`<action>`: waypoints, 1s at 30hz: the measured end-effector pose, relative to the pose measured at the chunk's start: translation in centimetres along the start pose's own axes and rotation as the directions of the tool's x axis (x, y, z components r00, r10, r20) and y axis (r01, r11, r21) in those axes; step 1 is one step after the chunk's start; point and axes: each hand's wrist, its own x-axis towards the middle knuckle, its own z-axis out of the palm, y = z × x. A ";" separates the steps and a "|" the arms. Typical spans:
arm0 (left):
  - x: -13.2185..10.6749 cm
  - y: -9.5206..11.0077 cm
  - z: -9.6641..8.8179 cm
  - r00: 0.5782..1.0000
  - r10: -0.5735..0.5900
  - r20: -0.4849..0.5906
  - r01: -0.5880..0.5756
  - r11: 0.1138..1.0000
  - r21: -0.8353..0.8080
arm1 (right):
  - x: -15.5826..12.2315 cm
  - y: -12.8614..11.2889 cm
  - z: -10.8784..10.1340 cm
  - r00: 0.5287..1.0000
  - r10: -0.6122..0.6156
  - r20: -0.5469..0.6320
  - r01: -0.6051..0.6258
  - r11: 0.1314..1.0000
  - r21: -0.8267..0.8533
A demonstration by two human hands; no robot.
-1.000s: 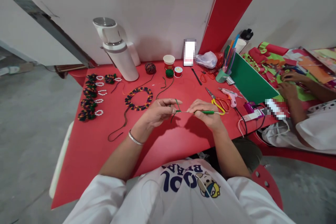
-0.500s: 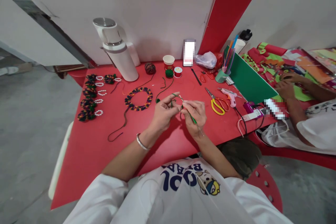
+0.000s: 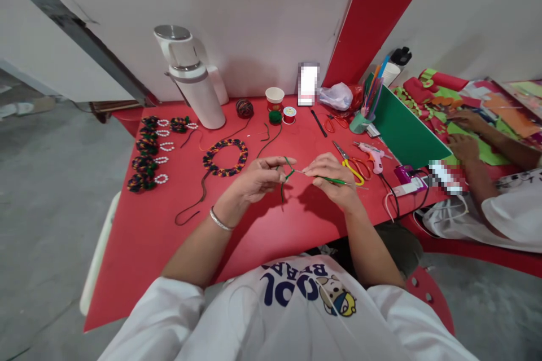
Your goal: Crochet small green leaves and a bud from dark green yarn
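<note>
Between the fingers of my left hand (image 3: 265, 179) is green yarn (image 3: 289, 174), looped over the index finger with a short tail hanging down. My right hand (image 3: 332, 179) grips a crochet hook (image 3: 334, 180) with a green handle, its thin metal tip pointing left into the yarn. A strand runs back from my left hand toward a small green yarn ball (image 3: 275, 117). Beyond my left wrist lies a multicoloured crocheted ring (image 3: 225, 158) with a dark loose tail. Scissors with yellow and red handles (image 3: 352, 168) lie just past my right hand.
Several crocheted pieces with bead loops (image 3: 146, 145) line the left side. Behind stand a white flask (image 3: 197, 93), a paper cup (image 3: 275, 98), a thread spool (image 3: 289, 115) and a phone (image 3: 308, 84). A pink glue gun (image 3: 372, 157) lies right; a co-worker's hands (image 3: 463, 135) are beyond the green board (image 3: 406, 124).
My hands have moved apart, the right one shifting rightward with the hook now lying nearly level. The green yarn now shows stretched between my left fingers and the hook tip.
</note>
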 end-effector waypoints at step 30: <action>0.8 -2.2 2.5 0.886 0.398 -0.238 -0.372 0.917 0.146 | -2.7 -0.6 5.7 0.963 -0.011 -0.268 -0.069 0.956 -0.284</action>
